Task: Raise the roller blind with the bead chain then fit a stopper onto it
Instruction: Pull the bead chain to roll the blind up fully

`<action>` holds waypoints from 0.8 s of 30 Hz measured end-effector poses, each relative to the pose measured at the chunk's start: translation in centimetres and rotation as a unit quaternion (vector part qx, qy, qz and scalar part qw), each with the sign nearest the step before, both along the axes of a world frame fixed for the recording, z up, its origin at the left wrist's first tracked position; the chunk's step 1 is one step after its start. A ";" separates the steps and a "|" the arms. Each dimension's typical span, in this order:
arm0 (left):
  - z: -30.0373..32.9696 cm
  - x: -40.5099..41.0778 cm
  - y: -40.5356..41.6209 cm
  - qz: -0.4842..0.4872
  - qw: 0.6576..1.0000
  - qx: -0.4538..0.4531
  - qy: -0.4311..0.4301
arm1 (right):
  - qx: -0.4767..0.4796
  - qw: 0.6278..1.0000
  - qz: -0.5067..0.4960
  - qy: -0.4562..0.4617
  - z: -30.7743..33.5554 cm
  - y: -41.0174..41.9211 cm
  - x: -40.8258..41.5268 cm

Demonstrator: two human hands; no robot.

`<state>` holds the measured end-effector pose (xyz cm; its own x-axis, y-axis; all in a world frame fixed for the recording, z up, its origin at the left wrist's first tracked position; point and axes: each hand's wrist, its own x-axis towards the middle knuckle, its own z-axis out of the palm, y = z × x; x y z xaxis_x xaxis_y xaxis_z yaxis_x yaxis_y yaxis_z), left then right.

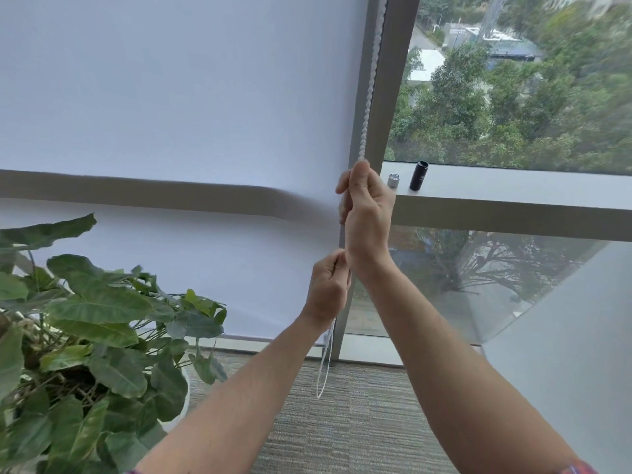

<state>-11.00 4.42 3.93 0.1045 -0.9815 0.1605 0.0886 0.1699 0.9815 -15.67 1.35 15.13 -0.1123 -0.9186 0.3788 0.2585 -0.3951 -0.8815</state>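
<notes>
A white roller blind (178,97) covers the left window pane, its lower edge close to the floor. The white bead chain (371,83) hangs along the grey window post (390,80). My right hand (366,206) grips the chain at sill height. Just below it, my left hand (328,285) pinches the chain, and the chain's loop (325,364) dangles under that hand. I cannot pick out a stopper with certainty.
A black cylinder (419,175) and a small silver cap (394,180) stand on the window sill (513,186) to the right of my hands. A large potted plant (85,319) fills the lower left. Grey carpet (342,422) lies below.
</notes>
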 end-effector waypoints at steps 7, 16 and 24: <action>-3.8 1.6 1.4 -0.014 0.992 0.018 -0.126 | 0.031 0.999 0.009 0.000 -5.3 1.3 -0.7; -3.7 4.1 0.2 -0.059 0.984 0.022 -0.165 | 0.047 0.997 -0.035 0.049 -10.6 2.0 -2.2; 4.3 2.7 -1.3 -0.068 0.995 -0.076 -0.014 | 0.105 0.992 -0.012 0.076 -14.5 2.1 -2.4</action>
